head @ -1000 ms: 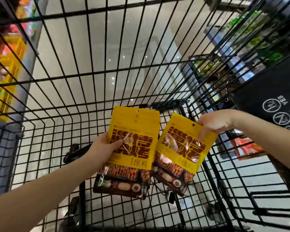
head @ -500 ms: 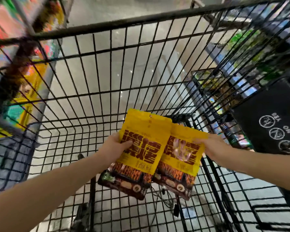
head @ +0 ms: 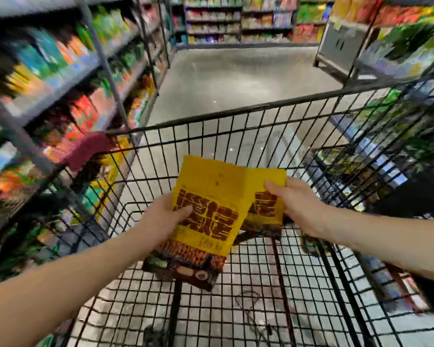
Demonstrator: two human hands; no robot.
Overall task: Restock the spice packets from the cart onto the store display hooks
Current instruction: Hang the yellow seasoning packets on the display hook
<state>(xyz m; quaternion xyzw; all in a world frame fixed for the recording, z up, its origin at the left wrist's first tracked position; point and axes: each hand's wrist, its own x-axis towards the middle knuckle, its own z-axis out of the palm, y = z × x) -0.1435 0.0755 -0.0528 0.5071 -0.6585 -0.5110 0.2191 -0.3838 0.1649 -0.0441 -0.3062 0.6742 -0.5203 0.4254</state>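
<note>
over the black wire cart point(head: 236, 121) i see my left hand point(head: 161, 219) gripping one yellow spice packet point(head: 206, 204), my right hand point(head: 298, 206) pinching what looks like a second packet point(head: 266, 209) tucked behind it.

A grey floor point(head: 236, 78) runs between left shelves point(head: 68, 76) blurred with colourful packets and right shelves point(head: 406, 46) of green goods, far shelving point(head: 236, 21) closing the aisle
</note>
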